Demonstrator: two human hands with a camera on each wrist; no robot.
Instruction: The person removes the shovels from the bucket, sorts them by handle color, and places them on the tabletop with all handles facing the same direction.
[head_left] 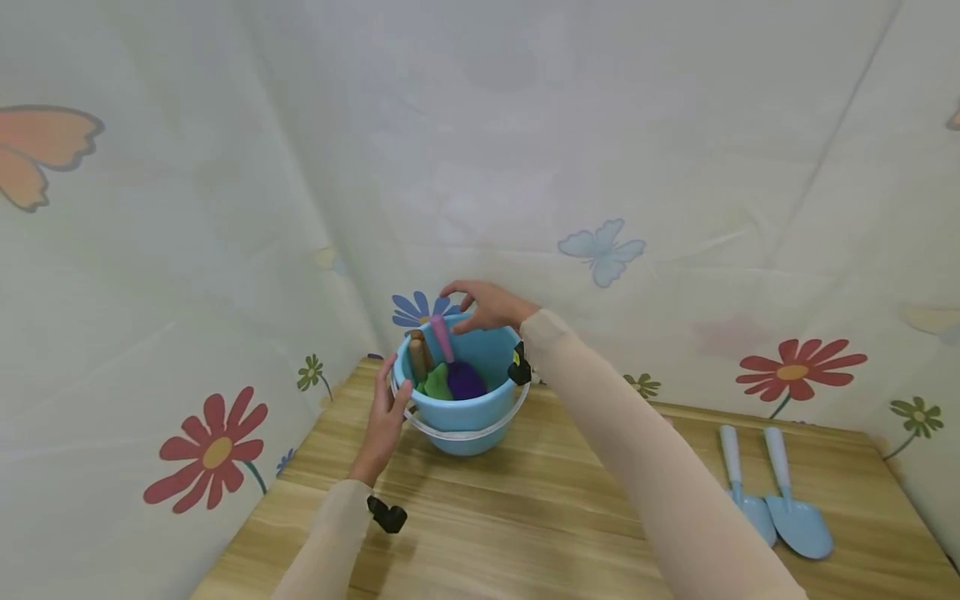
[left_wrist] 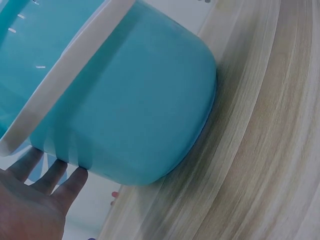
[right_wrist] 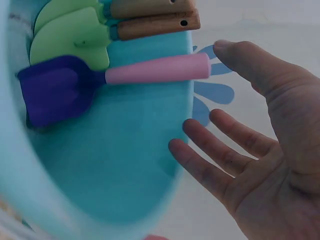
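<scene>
Cream sleeve (head_left: 630,425) foremost, right hand (head_left: 491,307) spread at the rim of a light-blue bucket (head_left: 457,419).
That hand's grip is apart and holds nothing, its thumb near the pink handle of a purple shovel (right_wrist: 97,78), which leans inside the bucket. The left hand (head_left: 384,421) lays straight fingers against the bucket's outer side. On the right wrist, a black device (head_left: 519,364) bears a yellow mark too small to read. Two green tools (right_wrist: 95,37) with brown wooden handles lean beside the purple shovel. Smooth-walled, with a white carrying handle (head_left: 457,436) hanging across its front, the bucket stands upright on a wood-grained counter (head_left: 525,492). Well to the right lie two pale-blue shovels (head_left: 789,507).
</scene>
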